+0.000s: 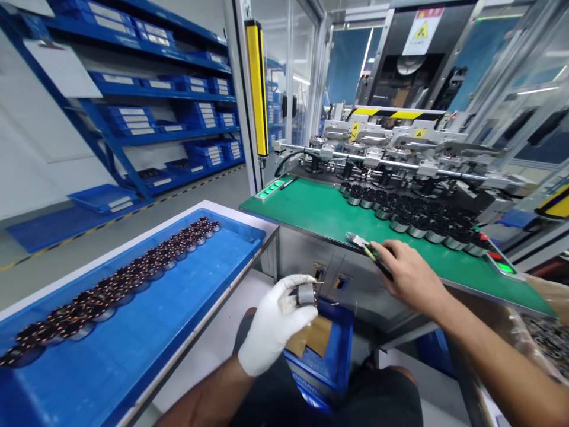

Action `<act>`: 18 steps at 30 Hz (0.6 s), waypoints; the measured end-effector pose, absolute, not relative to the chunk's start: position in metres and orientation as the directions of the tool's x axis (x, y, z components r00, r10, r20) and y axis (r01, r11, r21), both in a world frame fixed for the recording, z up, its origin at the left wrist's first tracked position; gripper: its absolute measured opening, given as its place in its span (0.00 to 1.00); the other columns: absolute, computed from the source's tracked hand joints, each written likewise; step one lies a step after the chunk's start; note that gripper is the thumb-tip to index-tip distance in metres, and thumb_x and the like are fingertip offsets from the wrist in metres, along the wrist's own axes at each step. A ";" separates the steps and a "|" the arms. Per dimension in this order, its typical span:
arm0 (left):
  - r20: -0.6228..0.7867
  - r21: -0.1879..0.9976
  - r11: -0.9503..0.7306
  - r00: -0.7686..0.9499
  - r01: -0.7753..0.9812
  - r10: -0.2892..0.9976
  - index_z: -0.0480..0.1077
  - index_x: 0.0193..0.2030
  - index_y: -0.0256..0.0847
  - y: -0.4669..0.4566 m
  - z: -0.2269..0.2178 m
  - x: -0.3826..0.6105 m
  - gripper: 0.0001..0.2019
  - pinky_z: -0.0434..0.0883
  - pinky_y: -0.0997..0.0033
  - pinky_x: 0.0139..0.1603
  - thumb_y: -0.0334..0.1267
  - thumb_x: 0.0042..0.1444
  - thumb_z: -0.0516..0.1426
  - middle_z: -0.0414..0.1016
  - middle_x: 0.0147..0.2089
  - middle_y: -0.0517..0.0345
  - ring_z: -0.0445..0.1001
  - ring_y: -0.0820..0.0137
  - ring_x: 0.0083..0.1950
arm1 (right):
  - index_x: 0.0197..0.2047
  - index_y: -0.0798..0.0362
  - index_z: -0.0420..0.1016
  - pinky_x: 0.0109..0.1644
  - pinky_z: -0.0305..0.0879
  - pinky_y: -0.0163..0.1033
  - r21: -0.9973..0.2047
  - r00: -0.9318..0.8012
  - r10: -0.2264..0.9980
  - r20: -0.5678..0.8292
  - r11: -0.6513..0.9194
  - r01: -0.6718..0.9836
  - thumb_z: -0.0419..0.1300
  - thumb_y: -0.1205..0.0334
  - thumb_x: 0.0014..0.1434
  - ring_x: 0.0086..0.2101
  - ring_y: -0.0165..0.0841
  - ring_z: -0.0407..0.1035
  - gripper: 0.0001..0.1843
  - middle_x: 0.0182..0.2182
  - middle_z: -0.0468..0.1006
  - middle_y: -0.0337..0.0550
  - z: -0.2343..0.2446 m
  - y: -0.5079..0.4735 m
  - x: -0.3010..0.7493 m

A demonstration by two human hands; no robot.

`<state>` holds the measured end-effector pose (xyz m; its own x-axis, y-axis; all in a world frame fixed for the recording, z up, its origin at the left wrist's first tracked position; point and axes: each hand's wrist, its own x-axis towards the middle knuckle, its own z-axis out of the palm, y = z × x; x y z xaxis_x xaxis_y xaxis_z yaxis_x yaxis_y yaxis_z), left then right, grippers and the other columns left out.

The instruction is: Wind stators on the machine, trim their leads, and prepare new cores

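Observation:
My left hand [278, 323], in a white glove, grips a wound motor stator [306, 295] by its sides. Thin wire ends stick out from the stator to the right. My bare right hand [409, 274] is closed around a pair of cutting pliers [367, 248], whose jaws point left over the front edge of the green work surface [306, 204]. The pliers and the stator are apart. Beyond my right hand, several rows of stators with black tops [418, 219] stand on the green surface.
To the left, a blue tray [178, 302] carries a long band of copper-wound stators [133, 276]. A multi-station machine [386, 148] rises behind the green surface. Below my hands lies a blue bin [344, 350] with cardboard in it. Blue shelving [169, 92] stands at the far left.

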<state>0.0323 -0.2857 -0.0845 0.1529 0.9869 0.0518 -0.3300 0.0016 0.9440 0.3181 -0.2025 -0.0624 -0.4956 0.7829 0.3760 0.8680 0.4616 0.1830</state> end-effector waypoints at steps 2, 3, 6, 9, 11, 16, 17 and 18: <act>0.096 0.938 -0.033 0.168 -0.344 0.981 0.71 0.55 0.39 -0.287 -0.086 0.032 0.21 0.73 0.76 0.36 0.37 0.54 0.65 0.77 0.47 0.51 0.74 0.74 0.35 | 0.64 0.63 0.62 0.47 0.70 0.53 0.116 -0.498 0.710 0.498 0.514 0.850 0.52 0.65 0.63 0.45 0.48 0.68 0.26 0.49 0.69 0.65 -0.080 -0.235 0.312; 0.104 0.940 -0.044 0.160 -0.338 0.982 0.71 0.55 0.40 -0.288 -0.086 0.032 0.20 0.73 0.75 0.36 0.38 0.56 0.63 0.77 0.48 0.51 0.74 0.75 0.33 | 0.65 0.63 0.60 0.47 0.72 0.51 0.026 -0.479 0.696 0.535 0.553 0.833 0.52 0.64 0.64 0.46 0.47 0.69 0.27 0.49 0.69 0.64 -0.091 -0.253 0.306; 0.115 0.952 -0.094 0.057 -0.292 0.992 0.73 0.51 0.41 -0.293 -0.084 0.038 0.16 0.75 0.74 0.38 0.35 0.56 0.63 0.77 0.53 0.49 0.77 0.71 0.40 | 0.64 0.57 0.59 0.50 0.74 0.43 -0.313 -0.392 0.753 0.528 0.602 0.735 0.54 0.64 0.64 0.49 0.42 0.72 0.25 0.50 0.71 0.58 -0.123 -0.307 0.284; 0.228 0.947 -0.236 -0.063 -0.218 0.972 0.76 0.44 0.41 -0.294 -0.081 0.045 0.14 0.77 0.74 0.46 0.27 0.50 0.64 0.78 0.53 0.50 0.78 0.64 0.51 | 0.65 0.54 0.58 0.52 0.74 0.39 -0.471 -0.328 0.820 0.469 0.546 0.693 0.58 0.61 0.63 0.52 0.42 0.73 0.28 0.52 0.75 0.55 -0.152 -0.348 0.266; 0.343 0.919 -0.356 -0.102 -0.170 0.934 0.77 0.42 0.42 -0.294 -0.082 0.048 0.15 0.75 0.77 0.51 0.23 0.48 0.64 0.80 0.50 0.53 0.78 0.66 0.53 | 0.67 0.54 0.57 0.54 0.73 0.40 -0.515 -0.303 0.855 0.421 0.500 0.697 0.60 0.60 0.61 0.54 0.43 0.72 0.33 0.55 0.75 0.56 -0.163 -0.365 0.259; 0.464 0.881 -0.468 -0.056 -0.078 0.884 0.76 0.46 0.48 -0.296 -0.088 0.049 0.21 0.74 0.80 0.53 0.21 0.49 0.63 0.79 0.53 0.57 0.77 0.70 0.56 | 0.69 0.53 0.58 0.60 0.67 0.44 -0.593 -0.339 0.854 0.395 0.518 0.616 0.60 0.67 0.56 0.60 0.44 0.66 0.38 0.62 0.69 0.53 -0.159 -0.371 0.252; 0.474 0.876 -0.476 -0.044 -0.071 0.879 0.75 0.47 0.49 -0.297 -0.089 0.048 0.21 0.74 0.80 0.53 0.21 0.49 0.63 0.78 0.54 0.57 0.76 0.70 0.57 | 0.69 0.53 0.59 0.61 0.66 0.44 -0.597 -0.338 0.846 0.412 0.531 0.601 0.60 0.69 0.54 0.60 0.44 0.67 0.38 0.62 0.69 0.52 -0.154 -0.368 0.251; 0.487 0.870 -0.488 -0.033 -0.071 0.873 0.75 0.48 0.50 -0.297 -0.090 0.048 0.21 0.74 0.80 0.54 0.21 0.50 0.63 0.78 0.55 0.57 0.76 0.71 0.57 | 0.68 0.52 0.60 0.60 0.67 0.43 -0.599 -0.335 0.838 0.431 0.543 0.588 0.60 0.71 0.53 0.59 0.43 0.67 0.39 0.62 0.69 0.52 -0.149 -0.366 0.249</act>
<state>0.0479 -0.2974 -0.0896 -0.0334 0.8729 0.4868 -0.0705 -0.4879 0.8700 0.2491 -0.3656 -0.1488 -0.3345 0.8380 0.4312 0.5884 0.5431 -0.5990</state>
